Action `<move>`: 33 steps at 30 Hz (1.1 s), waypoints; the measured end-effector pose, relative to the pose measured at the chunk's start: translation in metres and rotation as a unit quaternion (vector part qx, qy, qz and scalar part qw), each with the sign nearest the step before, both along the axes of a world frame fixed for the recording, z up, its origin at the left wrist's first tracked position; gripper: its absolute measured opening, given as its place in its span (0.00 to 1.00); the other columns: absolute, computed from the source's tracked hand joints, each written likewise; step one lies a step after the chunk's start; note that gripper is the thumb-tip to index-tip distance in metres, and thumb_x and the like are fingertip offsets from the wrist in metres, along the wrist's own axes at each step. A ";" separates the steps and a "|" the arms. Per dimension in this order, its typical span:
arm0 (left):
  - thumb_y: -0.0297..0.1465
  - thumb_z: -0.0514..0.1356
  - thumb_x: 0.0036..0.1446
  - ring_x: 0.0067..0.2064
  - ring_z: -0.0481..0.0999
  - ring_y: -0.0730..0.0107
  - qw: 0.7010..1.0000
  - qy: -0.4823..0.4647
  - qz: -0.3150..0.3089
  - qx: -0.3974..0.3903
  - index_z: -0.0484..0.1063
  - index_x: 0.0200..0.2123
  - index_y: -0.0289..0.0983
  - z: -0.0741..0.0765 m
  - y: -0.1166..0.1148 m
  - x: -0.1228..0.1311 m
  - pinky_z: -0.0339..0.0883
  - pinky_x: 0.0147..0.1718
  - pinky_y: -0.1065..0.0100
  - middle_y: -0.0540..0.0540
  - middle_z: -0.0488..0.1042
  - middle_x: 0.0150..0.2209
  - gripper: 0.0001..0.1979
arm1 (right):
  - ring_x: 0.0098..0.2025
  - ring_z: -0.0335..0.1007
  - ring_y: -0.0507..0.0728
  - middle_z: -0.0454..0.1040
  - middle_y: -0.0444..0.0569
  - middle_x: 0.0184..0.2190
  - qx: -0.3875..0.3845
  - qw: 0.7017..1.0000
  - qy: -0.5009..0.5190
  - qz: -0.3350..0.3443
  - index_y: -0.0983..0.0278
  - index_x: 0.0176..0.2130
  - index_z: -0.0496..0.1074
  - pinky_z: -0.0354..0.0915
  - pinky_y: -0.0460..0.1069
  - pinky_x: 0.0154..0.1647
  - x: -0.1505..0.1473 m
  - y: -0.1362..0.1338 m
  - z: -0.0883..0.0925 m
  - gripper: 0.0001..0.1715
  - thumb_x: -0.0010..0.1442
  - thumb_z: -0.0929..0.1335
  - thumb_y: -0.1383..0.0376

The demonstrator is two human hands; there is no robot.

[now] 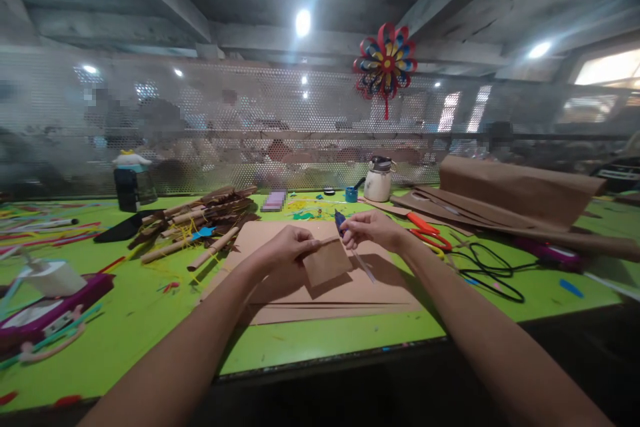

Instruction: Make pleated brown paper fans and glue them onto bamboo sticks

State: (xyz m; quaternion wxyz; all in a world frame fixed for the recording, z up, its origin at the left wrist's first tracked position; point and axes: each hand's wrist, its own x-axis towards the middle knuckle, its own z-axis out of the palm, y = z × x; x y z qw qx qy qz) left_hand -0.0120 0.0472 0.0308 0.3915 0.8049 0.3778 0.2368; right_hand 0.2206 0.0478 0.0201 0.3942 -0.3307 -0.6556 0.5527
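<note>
My left hand (pixel 290 247) pinches the upper left part of a small brown paper piece (pixel 327 265), its top edge folded or rolled. In my right hand (pixel 370 230) is a dark blue hot glue gun (pixel 340 219), mostly covered by the fingers. A pale, translucent glue stick (pixel 366 268) slants down below that hand toward me. The gun is at the right end of the paper piece's top edge; whether it touches cannot be made out. Under both hands lie large brown paper sheets (pixel 280 293).
On the green table (pixel 300 347), rolled brown paper sticks (pixel 215 250) lie left. To the right are orange-handled scissors (pixel 425 230), a black cord (pixel 493 273) and a brown paper pile (pixel 520 193). A white thermos jug (pixel 379 180) and blue cup (pixel 351 194) stand behind. A purple power strip (pixel 95 290) sits left.
</note>
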 end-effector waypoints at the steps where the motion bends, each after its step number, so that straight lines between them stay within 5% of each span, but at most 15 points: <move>1: 0.45 0.57 0.49 0.17 0.59 0.79 1.000 -0.015 -0.003 -0.012 0.63 0.19 0.35 0.002 -0.001 -0.001 0.51 0.17 0.75 0.54 0.60 0.14 0.19 | 0.28 0.72 0.54 0.75 0.53 0.28 0.005 1.000 0.023 -0.005 0.71 0.36 0.71 0.66 0.50 0.31 0.000 0.001 0.000 0.22 0.49 0.69 0.54; 7: 0.43 0.58 0.50 0.19 0.56 0.81 0.987 -0.133 -0.042 -0.080 0.65 0.22 0.33 0.011 -0.011 0.001 0.49 0.18 0.75 0.55 0.58 0.17 0.17 | 0.25 0.66 0.48 0.72 0.47 0.27 0.040 0.998 0.054 -0.004 0.68 0.40 0.72 0.63 0.46 0.30 -0.003 -0.002 0.002 0.19 0.48 0.71 0.61; 11: 0.40 0.60 0.50 0.21 0.59 0.81 0.963 -0.209 -0.074 -0.156 0.68 0.28 0.32 0.009 -0.016 0.004 0.51 0.20 0.76 0.52 0.62 0.21 0.15 | 0.33 0.68 0.52 0.73 0.49 0.34 0.053 0.994 0.054 0.080 0.66 0.43 0.72 0.63 0.49 0.38 -0.013 -0.017 0.009 0.24 0.44 0.73 0.65; 15: 0.36 0.59 0.51 0.25 0.66 0.76 0.940 -0.215 -0.142 -0.225 0.70 0.35 0.33 0.004 -0.023 0.010 0.59 0.25 0.73 0.49 0.67 0.24 0.12 | 0.30 0.66 0.51 0.71 0.47 0.27 0.119 0.988 0.055 0.084 0.68 0.30 0.75 0.62 0.49 0.36 -0.024 -0.029 0.013 0.12 0.45 0.73 0.63; 18: 0.34 0.59 0.50 0.30 0.71 0.69 0.932 -0.204 -0.188 -0.235 0.71 0.36 0.33 -0.002 -0.022 0.014 0.64 0.31 0.67 0.45 0.71 0.28 0.12 | 0.27 0.66 0.52 0.70 0.46 0.23 0.119 0.989 0.030 0.082 0.68 0.25 0.71 0.62 0.49 0.33 -0.026 -0.030 0.012 0.11 0.48 0.71 0.61; 24: 0.35 0.58 0.50 0.34 0.71 0.68 0.959 -0.221 -0.052 -0.170 0.72 0.36 0.33 0.003 -0.011 0.005 0.64 0.35 0.68 0.42 0.73 0.34 0.13 | 0.28 0.64 0.50 0.68 0.45 0.24 0.145 0.987 -0.025 0.068 0.67 0.29 0.68 0.61 0.47 0.33 -0.023 -0.024 0.009 0.13 0.52 0.68 0.59; 28: 0.44 0.55 0.51 0.30 0.69 0.71 0.972 -0.180 -0.017 -0.148 0.72 0.34 0.32 0.012 -0.013 0.004 0.61 0.27 0.72 0.44 0.72 0.30 0.19 | 0.25 0.60 0.48 0.65 0.42 0.22 0.165 0.975 -0.131 0.071 0.67 0.28 0.68 0.57 0.44 0.27 -0.027 -0.021 0.007 0.15 0.53 0.66 0.57; 33: 0.41 0.62 0.43 0.20 0.62 0.77 0.996 -0.087 0.033 0.004 0.69 0.21 0.31 0.011 -0.018 0.014 0.54 0.19 0.74 0.51 0.65 0.16 0.17 | 0.21 0.57 0.47 0.64 0.42 0.18 0.173 0.969 -0.176 -0.022 0.68 0.26 0.70 0.53 0.42 0.20 -0.033 -0.021 0.004 0.16 0.51 0.67 0.56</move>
